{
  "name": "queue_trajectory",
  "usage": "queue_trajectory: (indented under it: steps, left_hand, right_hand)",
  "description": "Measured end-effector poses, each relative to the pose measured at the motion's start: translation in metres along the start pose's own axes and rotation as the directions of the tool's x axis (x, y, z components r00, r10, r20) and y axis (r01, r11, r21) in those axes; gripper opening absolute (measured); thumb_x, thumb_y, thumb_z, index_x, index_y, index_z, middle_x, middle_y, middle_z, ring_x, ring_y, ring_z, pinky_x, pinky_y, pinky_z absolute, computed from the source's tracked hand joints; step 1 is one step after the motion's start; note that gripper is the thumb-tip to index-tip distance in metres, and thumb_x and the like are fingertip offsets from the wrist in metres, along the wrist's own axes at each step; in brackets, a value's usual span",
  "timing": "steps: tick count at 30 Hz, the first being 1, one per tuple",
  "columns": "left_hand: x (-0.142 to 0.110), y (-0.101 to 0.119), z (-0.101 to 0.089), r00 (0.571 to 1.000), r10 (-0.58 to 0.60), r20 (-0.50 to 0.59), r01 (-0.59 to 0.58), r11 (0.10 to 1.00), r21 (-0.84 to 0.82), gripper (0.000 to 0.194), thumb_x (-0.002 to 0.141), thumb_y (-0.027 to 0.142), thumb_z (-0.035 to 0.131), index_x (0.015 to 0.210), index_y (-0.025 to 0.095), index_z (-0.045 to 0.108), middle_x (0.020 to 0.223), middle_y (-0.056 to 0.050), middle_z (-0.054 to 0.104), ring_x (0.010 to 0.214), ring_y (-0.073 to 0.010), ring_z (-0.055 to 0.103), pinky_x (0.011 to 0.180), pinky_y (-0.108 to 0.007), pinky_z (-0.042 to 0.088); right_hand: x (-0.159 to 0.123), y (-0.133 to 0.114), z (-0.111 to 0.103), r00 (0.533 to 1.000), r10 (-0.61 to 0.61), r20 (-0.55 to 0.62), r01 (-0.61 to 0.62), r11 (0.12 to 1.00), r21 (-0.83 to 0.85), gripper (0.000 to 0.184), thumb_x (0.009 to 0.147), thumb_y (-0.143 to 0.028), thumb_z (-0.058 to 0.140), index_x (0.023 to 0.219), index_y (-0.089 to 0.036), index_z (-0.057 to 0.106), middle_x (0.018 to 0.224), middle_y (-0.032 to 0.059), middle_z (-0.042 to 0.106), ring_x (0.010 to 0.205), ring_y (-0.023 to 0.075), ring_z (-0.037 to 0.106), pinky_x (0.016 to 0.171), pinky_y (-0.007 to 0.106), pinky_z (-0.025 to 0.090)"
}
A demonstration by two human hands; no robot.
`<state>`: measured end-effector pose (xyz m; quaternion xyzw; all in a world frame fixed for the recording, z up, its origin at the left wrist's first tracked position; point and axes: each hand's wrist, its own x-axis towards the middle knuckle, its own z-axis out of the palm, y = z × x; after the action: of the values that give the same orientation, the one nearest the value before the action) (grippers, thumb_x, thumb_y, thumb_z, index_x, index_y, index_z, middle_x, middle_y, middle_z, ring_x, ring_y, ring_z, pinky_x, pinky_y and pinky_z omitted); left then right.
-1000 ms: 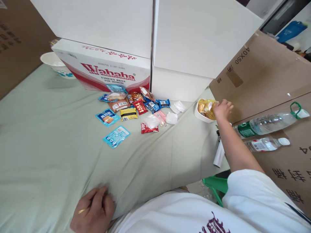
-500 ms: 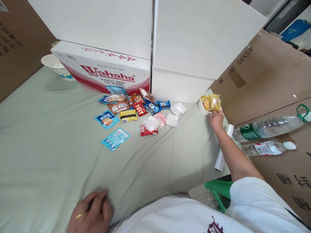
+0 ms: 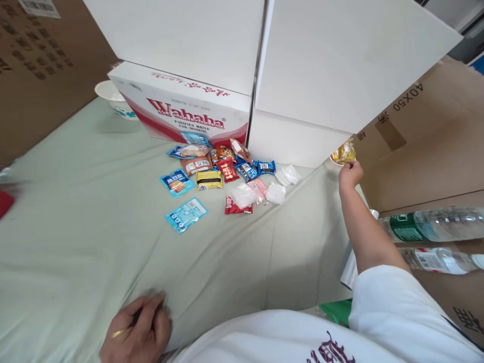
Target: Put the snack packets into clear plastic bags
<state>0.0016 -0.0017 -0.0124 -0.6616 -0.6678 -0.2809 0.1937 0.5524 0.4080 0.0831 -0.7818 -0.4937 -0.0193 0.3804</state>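
My right hand (image 3: 351, 175) reaches out to the far right, its fingers closed at the near rim of a small white bowl (image 3: 333, 164). Yellow-wrapped snack packets (image 3: 345, 152) fill the bowl, which is partly hidden by the white box corner and my hand. At the lower left, my left hand (image 3: 138, 330), wearing a gold ring, rests on the cloth with curled fingers and nothing visible in them. The closest packet to it is a flat light-blue one (image 3: 186, 215). Beyond lie a blue packet (image 3: 177, 182), a yellow packet (image 3: 209, 180), red packets (image 3: 228, 171) and clear-wrapped pieces (image 3: 276, 193).
A Wahaba-style printed water carton (image 3: 189, 108) and white boxes (image 3: 291, 138) wall off the back. Another white bowl (image 3: 113, 96) stands at the far left. Plastic bottles (image 3: 446, 225) and a white roll (image 3: 350, 269) lie right of my arm. Brown cardboard (image 3: 408, 166) flanks the cloth.
The view has turned left. My right hand has moved farther away with the bowl, which now sits partly behind the white box's corner. My left hand stays put. Something red appears at the left edge.
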Motion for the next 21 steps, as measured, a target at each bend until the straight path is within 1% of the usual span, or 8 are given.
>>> queue_trajectory:
  steps: [3, 5, 8, 10, 12, 15, 18, 21]
  left_hand:
    - [0.000, 0.000, 0.000, 1.000, 0.003, -0.015, -0.003, 1.000, -0.026, 0.020, 0.078, 0.010, 0.070, 0.096, 0.020, 0.069, 0.095, -0.008, 0.069, 0.079, -0.0196, 0.066, 0.066, -0.029, 0.051]
    - [0.001, 0.000, 0.000, 1.000, 0.010, -0.012, -0.011, 0.998, -0.057, 0.021, 0.078, 0.009, 0.070, 0.096, 0.020, 0.068, 0.094, -0.008, 0.068, 0.080, -0.0201, 0.066, 0.069, -0.030, 0.052]
    - [0.002, 0.001, 0.000, 1.000, 0.026, -0.016, -0.028, 0.996, -0.088, 0.021, 0.078, 0.008, 0.069, 0.096, 0.020, 0.068, 0.095, -0.008, 0.068, 0.081, -0.0208, 0.066, 0.071, -0.031, 0.052]
    - [0.003, 0.002, 0.001, 0.999, 0.031, -0.034, -0.034, 0.995, -0.096, 0.020, 0.078, 0.009, 0.069, 0.095, 0.020, 0.068, 0.095, -0.008, 0.068, 0.082, -0.0211, 0.066, 0.071, -0.031, 0.052]
    - [0.004, 0.003, -0.001, 0.999, 0.016, -0.047, -0.022, 0.993, -0.118, 0.018, 0.079, 0.009, 0.067, 0.094, 0.020, 0.068, 0.095, -0.008, 0.067, 0.082, -0.0211, 0.066, 0.072, -0.031, 0.053]
    - [0.006, 0.005, -0.009, 0.997, -0.074, -0.017, 0.068, 0.968, -0.240, 0.018, 0.083, 0.008, 0.062, 0.096, 0.020, 0.067, 0.098, -0.008, 0.066, 0.084, -0.0196, 0.066, 0.075, -0.030, 0.054]
    - [0.013, 0.011, -0.021, 0.969, -0.240, 0.051, 0.241, 0.887, -0.394, 0.020, 0.087, 0.008, 0.058, 0.100, 0.020, 0.066, 0.103, -0.008, 0.064, 0.090, -0.0190, 0.066, 0.081, -0.032, 0.055]
    - [0.025, 0.023, -0.029, 0.956, -0.282, 0.081, 0.284, 0.821, -0.495, 0.019, 0.088, 0.009, 0.057, 0.100, 0.020, 0.066, 0.104, -0.007, 0.062, 0.093, -0.0188, 0.065, 0.082, -0.032, 0.054]
  right_hand:
    - [-0.039, -0.022, 0.000, 0.992, -0.105, 0.066, 0.099, 0.991, 0.093, 0.030, 0.092, -0.019, 0.046, 0.108, -0.014, 0.070, 0.083, 0.0060, 0.065, 0.073, 0.0180, 0.052, 0.074, 0.032, 0.041]
    - [-0.069, -0.042, 0.003, 0.939, -0.251, 0.234, 0.205, 0.957, 0.204, 0.027, 0.090, -0.026, 0.052, 0.105, -0.017, 0.073, 0.077, 0.0018, 0.065, 0.068, 0.0165, 0.053, 0.069, 0.029, 0.043]
    - [-0.110, -0.075, 0.011, 0.707, -0.497, 0.503, 0.344, 0.863, 0.370, 0.025, 0.089, -0.032, 0.058, 0.102, -0.020, 0.075, 0.084, 0.0027, 0.070, 0.072, 0.0165, 0.058, 0.072, 0.028, 0.045]
    - [-0.133, -0.093, 0.016, 0.553, -0.532, 0.642, 0.396, 0.845, 0.359, 0.018, 0.081, -0.030, 0.067, 0.094, -0.021, 0.075, 0.086, 0.0029, 0.070, 0.073, 0.0166, 0.059, 0.073, 0.028, 0.045]
    - [-0.151, -0.103, 0.018, 0.490, -0.496, 0.717, 0.424, 0.854, 0.301, 0.008, 0.073, -0.024, 0.073, 0.080, -0.021, 0.073, 0.080, 0.0024, 0.069, 0.071, 0.0166, 0.059, 0.071, 0.027, 0.044]
    - [-0.172, -0.103, 0.012, 0.547, -0.475, 0.690, 0.427, 0.867, 0.258, 0.007, 0.079, -0.025, 0.064, 0.074, -0.020, 0.066, 0.078, 0.0034, 0.068, 0.074, 0.0185, 0.060, 0.072, 0.028, 0.044]
    - [-0.195, -0.094, -0.004, 0.693, -0.396, 0.603, 0.302, 0.918, 0.256, 0.023, 0.092, -0.036, 0.049, 0.089, -0.020, 0.064, 0.080, 0.0038, 0.067, 0.071, 0.0190, 0.059, 0.069, 0.030, 0.045]
    - [-0.218, -0.086, -0.014, 0.814, -0.257, 0.520, 0.092, 0.942, 0.322, 0.027, 0.091, -0.044, 0.050, 0.095, -0.020, 0.062, 0.081, 0.0029, 0.065, 0.067, 0.0181, 0.057, 0.067, 0.030, 0.047]
